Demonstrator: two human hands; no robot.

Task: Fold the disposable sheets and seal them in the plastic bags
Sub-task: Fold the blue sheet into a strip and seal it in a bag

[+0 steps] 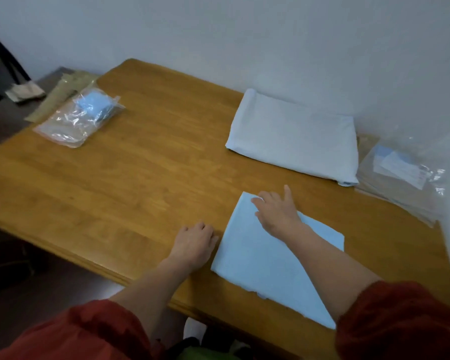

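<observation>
The right grip (276, 211) lies open and flat, fingers spread, pressing the far left corner of a light blue folded disposable sheet (270, 268). The left grip (195, 242) rests knuckles-up on the wooden worktop (146, 172), fingers curled, touching that sheet's left edge; whether it pinches the edge cannot be told. Both forearms come out of red sleeves (400, 320).

The blue sheet lies flat at the near right of the worktop, its long axis running left to right, roughly along the near edge. Far right, by the wall, lies a second, larger, paler folded sheet (294, 136), its long axis likewise left to right. That makes two loose sheets.

At the far left corner sits one clear plastic bag (63, 128) holding a small blue folded bundle (94, 105). At the right edge lies a pile of clear plastic bags (400, 178), too blurred to count.
</observation>
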